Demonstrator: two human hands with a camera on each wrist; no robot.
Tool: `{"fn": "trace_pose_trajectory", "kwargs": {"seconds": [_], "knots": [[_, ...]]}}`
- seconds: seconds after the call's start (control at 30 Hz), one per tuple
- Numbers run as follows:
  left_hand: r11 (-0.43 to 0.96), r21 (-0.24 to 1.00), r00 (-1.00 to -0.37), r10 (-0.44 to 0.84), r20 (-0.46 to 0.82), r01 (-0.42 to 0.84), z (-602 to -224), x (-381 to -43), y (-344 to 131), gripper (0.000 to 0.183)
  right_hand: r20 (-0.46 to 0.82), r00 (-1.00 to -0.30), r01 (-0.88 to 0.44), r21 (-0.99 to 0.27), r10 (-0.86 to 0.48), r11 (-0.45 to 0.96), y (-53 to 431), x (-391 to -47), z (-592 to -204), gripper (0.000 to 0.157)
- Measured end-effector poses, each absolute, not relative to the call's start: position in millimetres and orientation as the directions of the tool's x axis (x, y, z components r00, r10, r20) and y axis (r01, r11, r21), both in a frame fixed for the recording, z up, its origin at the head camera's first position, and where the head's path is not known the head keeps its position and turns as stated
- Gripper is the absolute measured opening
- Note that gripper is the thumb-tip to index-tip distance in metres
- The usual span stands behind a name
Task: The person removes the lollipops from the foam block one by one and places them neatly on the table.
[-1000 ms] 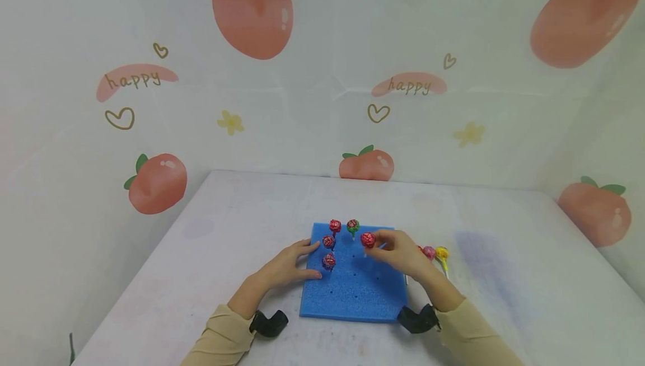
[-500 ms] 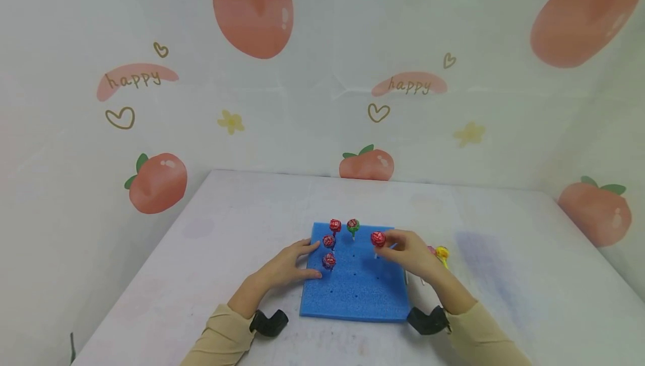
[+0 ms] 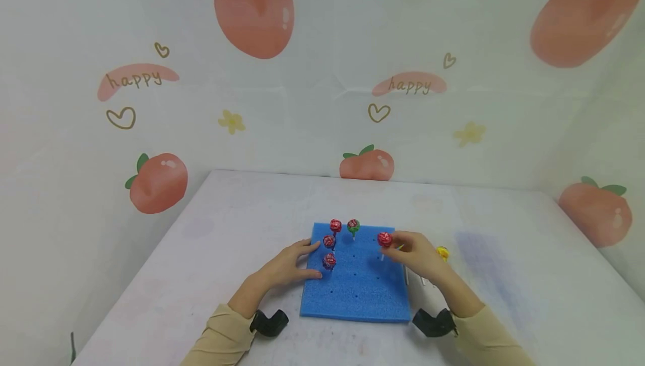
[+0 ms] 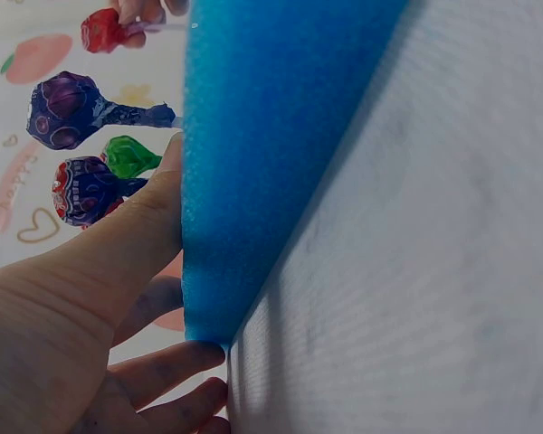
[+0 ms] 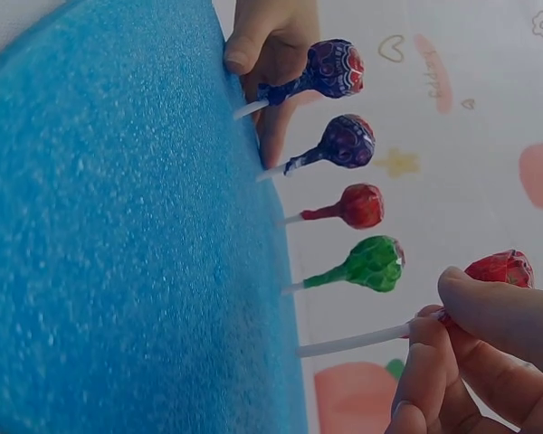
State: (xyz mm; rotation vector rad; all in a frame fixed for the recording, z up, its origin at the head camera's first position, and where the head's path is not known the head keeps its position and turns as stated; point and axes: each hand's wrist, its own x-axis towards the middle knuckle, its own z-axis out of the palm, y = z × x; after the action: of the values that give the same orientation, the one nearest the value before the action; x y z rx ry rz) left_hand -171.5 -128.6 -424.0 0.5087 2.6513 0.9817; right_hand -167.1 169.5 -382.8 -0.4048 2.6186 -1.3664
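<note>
A blue foam board (image 3: 370,305) with small holes lies on the table. My left hand (image 3: 282,266) rests at its left edge, thumb (image 4: 145,212) and fingers spread along the side. My right hand (image 3: 418,253) pinches a lollipop (image 3: 384,239) in a red wrapper just under its head; its white stick (image 5: 357,344) points down, tip right at the foam near the far right. Standing in the board are a red lollipop (image 5: 362,206), a green lollipop (image 5: 376,264) and two purple-blue lollipops (image 5: 347,142), along the far and left sides.
Right of the board, a yellow lollipop (image 3: 442,253) lies on the white table, with white sticks (image 3: 423,281) showing beside it, partly hidden by the right forearm. A white cloth wall (image 3: 312,108) with fruit prints stands behind the table.
My right hand has moved to the right over the board with the red lollipop, its stick coming to a spot farther right. The left hand has stayed in place.
</note>
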Motion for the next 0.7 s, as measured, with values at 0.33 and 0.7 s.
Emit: {"fn": "trace_pose_trajectory", "kwargs": {"seconds": [0.33, 0.7], "knots": [[0.702, 0.671, -0.895, 0.428, -0.126, 0.241, -423.2, -171.1, -129.6, 0.072, -0.024, -0.964, -0.136, -0.810, -0.265, 0.570, 177.8, -164.8, -383.6, 0.032], [0.698, 0.669, -0.892, 0.436, -0.116, 0.254, -422.2, -171.6, -130.0, 0.072, 0.019, -0.962, -0.172, -0.817, -0.272, 0.551, 190.0, -165.2, -385.2, 0.028]]}}
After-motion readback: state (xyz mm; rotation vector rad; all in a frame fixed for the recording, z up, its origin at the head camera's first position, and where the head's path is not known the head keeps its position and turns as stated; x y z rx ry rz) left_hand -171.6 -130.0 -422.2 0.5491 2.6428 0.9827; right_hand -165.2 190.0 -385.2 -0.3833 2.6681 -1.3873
